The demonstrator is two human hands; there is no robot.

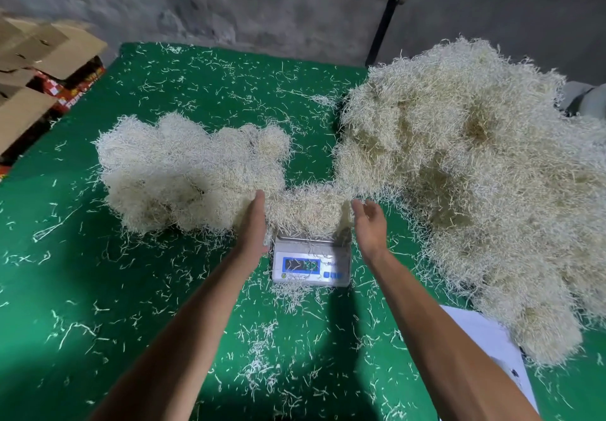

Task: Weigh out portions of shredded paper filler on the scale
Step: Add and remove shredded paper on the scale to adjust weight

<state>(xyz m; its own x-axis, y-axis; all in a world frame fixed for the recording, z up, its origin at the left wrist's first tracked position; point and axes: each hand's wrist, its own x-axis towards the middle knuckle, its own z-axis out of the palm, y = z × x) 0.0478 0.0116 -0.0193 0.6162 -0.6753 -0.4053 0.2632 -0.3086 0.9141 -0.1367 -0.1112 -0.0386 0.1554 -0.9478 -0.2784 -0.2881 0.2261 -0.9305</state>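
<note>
Frame centre: both forearms reach forward, left hand and right hand flat, palms facing inward, each grip spread and holding nothing, flanking a paper clump on the scale on the green surface.

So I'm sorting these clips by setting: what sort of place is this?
Probably a small packing workroom. A digital scale sits on a green-covered table between heaps of shredded paper filler, and flattened cardboard boxes are stacked at the left against a bare grey wall.
</note>
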